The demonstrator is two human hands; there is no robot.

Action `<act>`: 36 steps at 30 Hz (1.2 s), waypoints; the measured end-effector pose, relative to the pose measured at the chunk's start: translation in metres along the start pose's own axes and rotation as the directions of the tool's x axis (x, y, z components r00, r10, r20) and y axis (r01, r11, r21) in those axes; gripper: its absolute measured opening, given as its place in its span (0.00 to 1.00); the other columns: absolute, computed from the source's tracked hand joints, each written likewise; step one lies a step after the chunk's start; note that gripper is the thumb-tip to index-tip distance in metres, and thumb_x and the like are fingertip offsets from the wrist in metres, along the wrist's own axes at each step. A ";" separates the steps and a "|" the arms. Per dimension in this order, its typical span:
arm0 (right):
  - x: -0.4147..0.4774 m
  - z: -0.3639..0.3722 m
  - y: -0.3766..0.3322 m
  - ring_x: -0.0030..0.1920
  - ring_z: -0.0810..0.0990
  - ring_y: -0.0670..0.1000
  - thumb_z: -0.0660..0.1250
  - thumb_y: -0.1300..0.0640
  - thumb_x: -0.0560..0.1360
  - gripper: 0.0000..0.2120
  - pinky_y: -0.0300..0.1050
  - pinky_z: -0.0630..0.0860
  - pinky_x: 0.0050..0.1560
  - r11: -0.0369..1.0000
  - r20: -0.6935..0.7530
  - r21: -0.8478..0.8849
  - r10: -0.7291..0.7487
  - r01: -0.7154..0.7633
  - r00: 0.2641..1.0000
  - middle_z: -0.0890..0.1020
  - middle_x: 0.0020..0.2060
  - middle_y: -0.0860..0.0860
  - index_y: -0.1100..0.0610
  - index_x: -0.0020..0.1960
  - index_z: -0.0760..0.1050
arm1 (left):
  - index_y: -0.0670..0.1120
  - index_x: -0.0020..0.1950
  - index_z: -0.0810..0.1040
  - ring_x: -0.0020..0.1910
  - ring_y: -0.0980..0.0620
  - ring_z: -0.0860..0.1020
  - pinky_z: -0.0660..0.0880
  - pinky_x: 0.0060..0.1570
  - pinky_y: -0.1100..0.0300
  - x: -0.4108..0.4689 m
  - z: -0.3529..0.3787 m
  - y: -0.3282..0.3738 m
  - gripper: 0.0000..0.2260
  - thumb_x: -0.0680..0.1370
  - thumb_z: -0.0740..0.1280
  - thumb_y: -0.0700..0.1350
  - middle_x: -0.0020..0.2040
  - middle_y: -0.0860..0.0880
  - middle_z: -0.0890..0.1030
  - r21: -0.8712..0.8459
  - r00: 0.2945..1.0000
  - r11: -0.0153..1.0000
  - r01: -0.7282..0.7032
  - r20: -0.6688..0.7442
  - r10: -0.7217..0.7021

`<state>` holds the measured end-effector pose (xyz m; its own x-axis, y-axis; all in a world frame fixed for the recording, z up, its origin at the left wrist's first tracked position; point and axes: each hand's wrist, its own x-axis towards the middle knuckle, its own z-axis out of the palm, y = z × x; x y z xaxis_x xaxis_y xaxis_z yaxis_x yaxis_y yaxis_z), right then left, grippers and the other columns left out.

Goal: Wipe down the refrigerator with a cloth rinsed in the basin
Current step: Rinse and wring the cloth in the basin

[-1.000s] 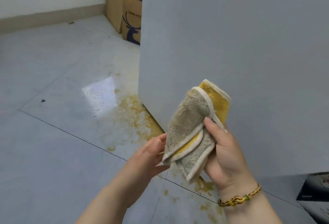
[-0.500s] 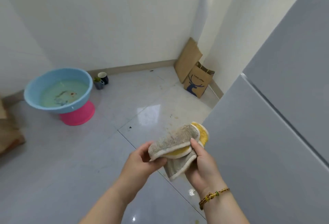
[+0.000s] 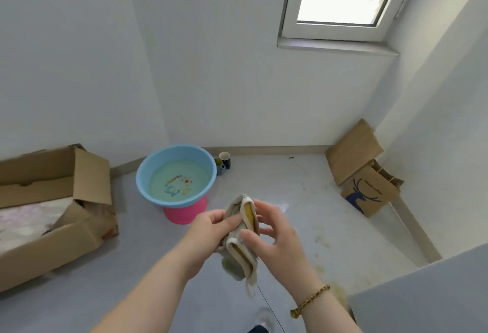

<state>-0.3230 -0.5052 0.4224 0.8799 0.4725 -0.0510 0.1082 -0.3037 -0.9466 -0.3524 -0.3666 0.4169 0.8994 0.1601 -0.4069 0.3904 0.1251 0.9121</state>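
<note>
A folded grey and yellow cloth [image 3: 241,249] hangs between both hands in the lower middle of the view. My left hand [image 3: 211,229] grips its left side. My right hand [image 3: 274,240] pinches its lower right edge with the thumb, the other fingers spread. Beyond the hands, a blue basin [image 3: 148,174] of greenish water stands on a pink base [image 3: 184,212] on the floor. Only a grey corner of the refrigerator [image 3: 427,298] shows, at the bottom right.
An open cardboard box [image 3: 66,216] lies on the floor at left. A dark mug [image 3: 224,161] stands behind the basin by the wall. A brown paper bag with a deer print [image 3: 369,192] and flat cardboard [image 3: 353,150] lean in the right corner. Yellowish stains mark the floor near the refrigerator.
The view has swung left and up, away from the refrigerator door to the basin. The cloth has gone from raised near the door to hanging upright between both hands.
</note>
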 end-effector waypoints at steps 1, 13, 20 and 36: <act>0.025 0.005 0.000 0.49 0.77 0.41 0.70 0.58 0.71 0.18 0.32 0.75 0.50 1.000 0.001 0.024 -0.003 0.003 1.000 0.76 0.48 0.41 0.46 0.55 0.68 | 0.37 0.49 0.79 0.38 0.48 0.78 0.74 0.37 0.59 0.013 -0.011 0.006 0.11 0.76 0.65 0.45 0.40 0.42 0.81 0.003 1.000 1.000 0.007 -0.024 -0.007; 0.239 0.062 -0.020 0.49 0.77 0.43 0.67 0.48 0.65 0.14 0.33 0.73 0.51 0.985 0.335 0.071 -0.173 0.159 0.926 0.78 0.49 0.48 0.47 0.50 0.74 | 0.41 0.41 0.77 0.30 0.50 0.75 0.72 0.29 0.62 0.151 -0.128 0.086 0.09 0.76 0.64 0.46 0.35 0.44 0.78 -0.229 0.892 0.973 -0.021 -0.445 -0.085; 0.332 0.128 -0.010 0.54 0.71 0.36 0.69 0.59 0.70 0.30 0.24 0.68 0.53 0.974 0.570 -0.146 -0.060 0.172 0.820 0.70 0.54 0.36 0.36 0.58 0.56 | 0.39 0.44 0.78 0.31 0.52 0.78 0.76 0.29 0.65 0.223 -0.216 0.085 0.07 0.76 0.64 0.43 0.35 0.45 0.80 -0.396 0.893 0.914 0.087 -0.375 -0.248; 0.547 0.244 0.176 0.47 0.75 0.50 0.58 0.66 0.75 0.11 0.36 0.72 0.46 0.936 0.436 -0.348 0.213 -0.054 0.874 0.77 0.42 0.48 0.51 0.45 0.73 | 0.49 0.46 0.79 0.32 0.57 0.72 0.68 0.30 0.71 0.459 -0.377 -0.040 0.10 0.71 0.64 0.36 0.34 0.52 0.76 0.551 0.962 0.789 0.273 -0.148 -0.229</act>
<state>0.0644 -0.0987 0.1503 0.5904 0.7093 -0.3851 0.2148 -0.5980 -0.7722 -0.0296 0.0714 0.1748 0.7467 0.2698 -0.6080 0.6615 -0.3974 0.6360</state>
